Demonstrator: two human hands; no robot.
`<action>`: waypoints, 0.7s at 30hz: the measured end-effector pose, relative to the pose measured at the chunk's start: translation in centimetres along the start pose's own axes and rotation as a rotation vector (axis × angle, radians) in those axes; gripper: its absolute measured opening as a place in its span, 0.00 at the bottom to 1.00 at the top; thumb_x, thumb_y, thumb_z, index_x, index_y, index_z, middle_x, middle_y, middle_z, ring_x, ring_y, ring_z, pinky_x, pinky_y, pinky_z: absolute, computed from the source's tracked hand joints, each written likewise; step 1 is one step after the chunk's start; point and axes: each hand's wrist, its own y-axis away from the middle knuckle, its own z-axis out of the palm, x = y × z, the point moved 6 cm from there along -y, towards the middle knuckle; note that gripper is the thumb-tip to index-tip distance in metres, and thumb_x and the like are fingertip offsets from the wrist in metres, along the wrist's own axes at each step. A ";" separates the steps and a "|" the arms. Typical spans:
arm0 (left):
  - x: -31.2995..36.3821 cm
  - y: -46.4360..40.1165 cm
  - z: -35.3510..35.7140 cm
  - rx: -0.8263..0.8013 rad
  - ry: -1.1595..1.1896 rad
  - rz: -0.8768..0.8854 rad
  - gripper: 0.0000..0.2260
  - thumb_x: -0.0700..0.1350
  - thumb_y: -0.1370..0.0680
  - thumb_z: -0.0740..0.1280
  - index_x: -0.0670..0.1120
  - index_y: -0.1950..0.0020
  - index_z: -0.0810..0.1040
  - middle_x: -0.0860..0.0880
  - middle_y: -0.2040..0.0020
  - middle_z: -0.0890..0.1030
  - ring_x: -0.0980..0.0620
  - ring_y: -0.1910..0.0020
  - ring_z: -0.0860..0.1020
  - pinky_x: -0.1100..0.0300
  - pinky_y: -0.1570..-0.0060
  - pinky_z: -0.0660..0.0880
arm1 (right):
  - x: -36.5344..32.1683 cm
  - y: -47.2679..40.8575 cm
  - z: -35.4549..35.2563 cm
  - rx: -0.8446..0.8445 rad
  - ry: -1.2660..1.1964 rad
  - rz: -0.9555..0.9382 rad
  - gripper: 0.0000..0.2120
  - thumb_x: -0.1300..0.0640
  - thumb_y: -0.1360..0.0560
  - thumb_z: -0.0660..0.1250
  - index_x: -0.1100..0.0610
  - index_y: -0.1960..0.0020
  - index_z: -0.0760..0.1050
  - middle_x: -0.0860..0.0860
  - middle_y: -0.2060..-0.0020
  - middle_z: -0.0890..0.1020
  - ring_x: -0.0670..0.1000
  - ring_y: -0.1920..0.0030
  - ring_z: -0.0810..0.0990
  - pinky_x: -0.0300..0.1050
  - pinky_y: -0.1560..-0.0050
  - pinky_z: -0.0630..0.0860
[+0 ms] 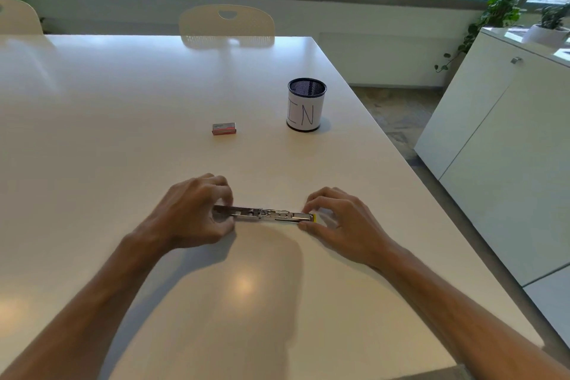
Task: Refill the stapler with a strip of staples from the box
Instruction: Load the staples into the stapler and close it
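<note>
A slim metal stapler with a yellow tip at its right end lies lengthwise on the white table, folded out flat. My left hand pinches its left end between thumb and fingers. My right hand grips the right end by the yellow tip. The small red and silver staple box sits farther back on the table, well apart from both hands; I cannot tell whether it is open.
A black mesh pen cup wrapped in paper marked "IN" stands to the right of the box. A cream chair faces the far edge. White cabinets stand past the table's right edge.
</note>
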 end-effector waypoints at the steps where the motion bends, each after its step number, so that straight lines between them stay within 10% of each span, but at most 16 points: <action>1: -0.4 0.0 0.0 -0.001 0.048 -0.044 0.09 0.56 0.36 0.65 0.52 0.62 0.78 0.57 0.60 0.79 0.56 0.61 0.76 0.59 0.64 0.70 | 0.0 0.0 0.0 -0.005 -0.003 0.006 0.08 0.45 0.26 0.71 0.48 0.51 0.81 0.41 0.51 0.81 0.42 0.50 0.78 0.46 0.49 0.76; 14: -0.3 -0.4 0.5 0.167 1.016 -0.257 0.11 0.40 0.37 0.81 0.43 0.57 0.85 0.45 0.60 0.87 0.49 0.62 0.82 0.61 0.56 0.79 | -0.2 -0.1 -0.6 0.188 -0.613 0.239 0.06 0.58 0.31 0.78 0.53 0.55 0.85 0.52 0.64 0.86 0.45 0.68 0.74 0.39 0.64 0.71; 21: 2.4 -0.1 0.9 0.302 0.845 -0.222 0.08 0.45 0.28 0.73 0.57 0.53 0.85 0.60 0.53 0.86 0.61 0.51 0.84 0.64 0.45 0.78 | -2.6 -1.4 -0.4 0.308 -0.634 0.230 0.05 0.61 0.31 0.78 0.54 0.59 0.84 0.48 0.67 0.85 0.42 0.68 0.79 0.36 0.62 0.75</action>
